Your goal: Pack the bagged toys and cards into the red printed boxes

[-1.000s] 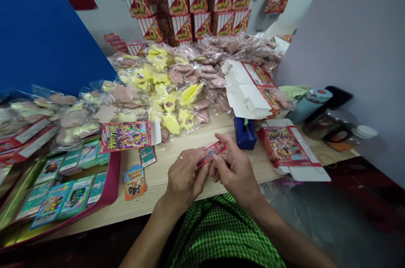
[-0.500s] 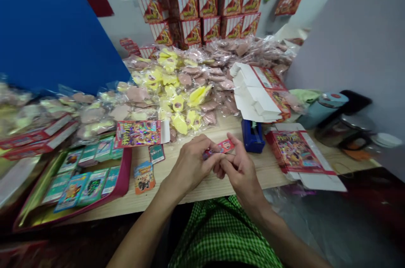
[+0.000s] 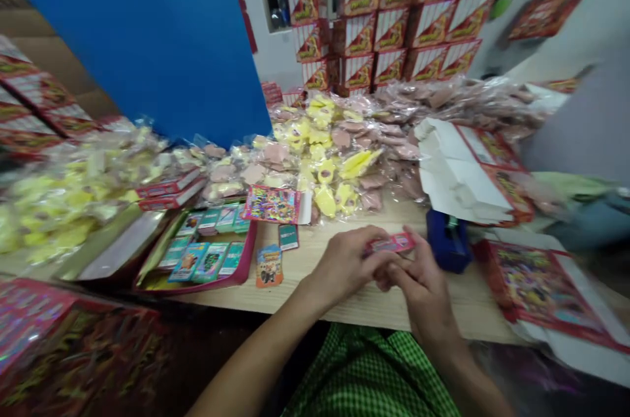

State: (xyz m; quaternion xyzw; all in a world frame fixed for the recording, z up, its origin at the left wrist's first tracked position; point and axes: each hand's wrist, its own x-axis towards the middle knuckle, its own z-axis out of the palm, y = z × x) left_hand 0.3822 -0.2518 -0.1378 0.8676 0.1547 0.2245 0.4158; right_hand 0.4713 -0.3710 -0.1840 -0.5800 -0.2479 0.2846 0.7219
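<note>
Red printed packet point(image 3: 398, 242), single, is pinched between the left hand point(image 3: 347, 263) and right hand point(image 3: 427, 272) over the wooden table point(image 3: 308, 254), its long axis running left to right, right end angled slightly away. Nearby: one blue tape dispenser point(image 3: 449, 243), one teal card point(image 3: 289, 237), one orange-and-blue card point(image 3: 269, 266).

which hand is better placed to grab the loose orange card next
Probably the left hand: the loose orange card lies to its left, while the right hand is farther off, near the blue tape dispenser. Both hold a small red item.
</note>
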